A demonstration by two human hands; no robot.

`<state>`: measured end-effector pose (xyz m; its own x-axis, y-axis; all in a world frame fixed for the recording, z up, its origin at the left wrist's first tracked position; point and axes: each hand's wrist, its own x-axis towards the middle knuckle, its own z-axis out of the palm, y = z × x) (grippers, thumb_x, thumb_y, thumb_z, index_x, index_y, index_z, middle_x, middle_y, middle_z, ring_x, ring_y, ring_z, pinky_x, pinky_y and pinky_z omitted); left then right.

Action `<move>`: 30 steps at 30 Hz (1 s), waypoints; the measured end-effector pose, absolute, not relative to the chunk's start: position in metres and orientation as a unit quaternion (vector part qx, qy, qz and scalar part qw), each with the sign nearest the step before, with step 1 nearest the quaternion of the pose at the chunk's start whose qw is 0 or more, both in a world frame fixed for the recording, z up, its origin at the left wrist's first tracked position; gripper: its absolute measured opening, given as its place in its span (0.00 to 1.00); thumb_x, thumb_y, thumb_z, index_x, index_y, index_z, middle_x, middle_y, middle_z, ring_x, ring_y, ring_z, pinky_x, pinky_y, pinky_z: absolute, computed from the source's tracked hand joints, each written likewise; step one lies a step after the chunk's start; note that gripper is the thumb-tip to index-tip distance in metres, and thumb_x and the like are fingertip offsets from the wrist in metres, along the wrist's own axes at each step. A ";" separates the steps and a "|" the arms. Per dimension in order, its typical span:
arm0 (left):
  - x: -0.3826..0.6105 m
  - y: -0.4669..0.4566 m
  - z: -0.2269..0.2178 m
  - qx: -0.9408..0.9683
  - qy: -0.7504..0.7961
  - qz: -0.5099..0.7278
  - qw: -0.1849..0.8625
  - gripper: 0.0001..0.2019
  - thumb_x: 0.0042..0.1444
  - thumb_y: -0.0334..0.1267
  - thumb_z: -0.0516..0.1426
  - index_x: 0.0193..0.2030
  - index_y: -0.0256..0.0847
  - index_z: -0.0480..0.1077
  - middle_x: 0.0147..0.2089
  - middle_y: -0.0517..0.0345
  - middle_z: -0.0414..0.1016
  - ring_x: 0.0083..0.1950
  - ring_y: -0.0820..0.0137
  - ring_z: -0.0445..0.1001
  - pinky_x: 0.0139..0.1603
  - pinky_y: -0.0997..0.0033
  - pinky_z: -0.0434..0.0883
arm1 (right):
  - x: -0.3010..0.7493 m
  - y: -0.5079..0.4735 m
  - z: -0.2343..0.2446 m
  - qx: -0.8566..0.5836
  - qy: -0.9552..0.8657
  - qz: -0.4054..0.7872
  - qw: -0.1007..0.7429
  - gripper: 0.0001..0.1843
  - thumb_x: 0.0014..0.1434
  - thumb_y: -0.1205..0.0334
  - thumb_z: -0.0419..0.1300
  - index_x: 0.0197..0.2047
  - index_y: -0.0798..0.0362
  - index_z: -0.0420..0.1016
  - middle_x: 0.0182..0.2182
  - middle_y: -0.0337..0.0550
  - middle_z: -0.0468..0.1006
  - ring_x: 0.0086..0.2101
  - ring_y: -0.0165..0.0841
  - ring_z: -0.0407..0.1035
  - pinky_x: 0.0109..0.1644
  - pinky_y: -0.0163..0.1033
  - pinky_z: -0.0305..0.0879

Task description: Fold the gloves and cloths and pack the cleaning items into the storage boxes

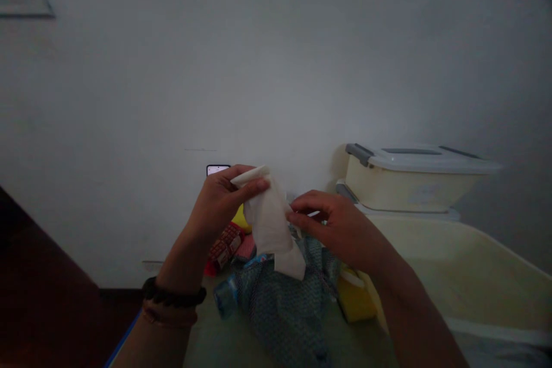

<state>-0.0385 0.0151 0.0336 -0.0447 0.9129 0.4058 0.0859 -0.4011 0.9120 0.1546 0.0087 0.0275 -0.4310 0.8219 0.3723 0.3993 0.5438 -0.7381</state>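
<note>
My left hand is raised in front of me, its fingers closed on the top of a white tissue or cloth that hangs down. My right hand pinches the cloth's right edge with thumb and fingers. Both hands hover above a blue-grey mesh bag lying on the pale surface. A dark bead bracelet circles my left wrist.
A clear plastic bottle lies by the mesh bag. Red packets and a yellow item sit beside it. Two cream lidded storage boxes are stacked at the back right. A phone leans against the white wall.
</note>
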 end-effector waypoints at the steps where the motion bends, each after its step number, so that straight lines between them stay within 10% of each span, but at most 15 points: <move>1: -0.038 0.014 0.034 0.596 0.415 0.590 0.352 0.10 0.43 0.40 0.66 0.31 0.38 0.74 0.23 0.62 0.73 0.21 0.76 0.67 0.19 0.78 0.64 | 0.154 0.007 0.028 -0.383 -0.799 0.279 0.370 0.06 0.56 0.62 0.59 0.33 0.53 0.78 0.32 0.41 0.80 0.32 0.31 0.72 0.35 0.36 0.67; 10: -0.035 0.005 0.042 0.599 0.392 0.602 0.353 0.09 0.42 0.38 0.67 0.30 0.39 0.75 0.24 0.63 0.75 0.23 0.76 0.70 0.23 0.80 0.68 | 0.152 0.002 0.031 -0.364 -0.806 0.314 0.345 0.05 0.55 0.65 0.60 0.36 0.54 0.76 0.30 0.40 0.79 0.32 0.31 0.72 0.37 0.37 0.67; 17: -0.035 0.000 0.044 0.674 0.423 0.541 0.272 0.08 0.44 0.40 0.66 0.29 0.40 0.76 0.27 0.62 0.76 0.27 0.74 0.72 0.23 0.81 0.67 | 0.174 -0.007 0.038 -0.402 -0.834 0.260 0.273 0.26 0.53 0.57 0.64 0.55 0.50 0.70 0.44 0.46 0.77 0.37 0.35 0.71 0.40 0.42 0.67; 24: -0.021 -0.002 0.041 0.680 0.432 0.504 0.311 0.10 0.44 0.41 0.66 0.30 0.38 0.73 0.23 0.64 0.73 0.22 0.77 0.68 0.19 0.82 0.64 | 0.157 -0.002 0.036 -0.364 -0.810 0.313 0.337 0.09 0.57 0.58 0.60 0.38 0.53 0.76 0.27 0.38 0.76 0.28 0.30 0.70 0.32 0.36 0.65; 30: -0.025 0.002 0.039 0.640 0.370 0.504 0.447 0.17 0.42 0.32 0.66 0.40 0.39 0.69 0.32 0.61 0.78 0.32 0.71 0.77 0.32 0.75 0.75 | 0.156 0.007 0.032 -0.342 -0.714 0.439 0.424 0.10 0.56 0.59 0.61 0.39 0.54 0.75 0.33 0.42 0.81 0.32 0.32 0.74 0.34 0.35 0.69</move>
<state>-0.0250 0.0024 0.0389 0.2175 0.9241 0.3142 0.0231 -0.3267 0.9449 0.1565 0.0066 0.0320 -0.4066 0.8612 0.3050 0.1167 0.3801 -0.9176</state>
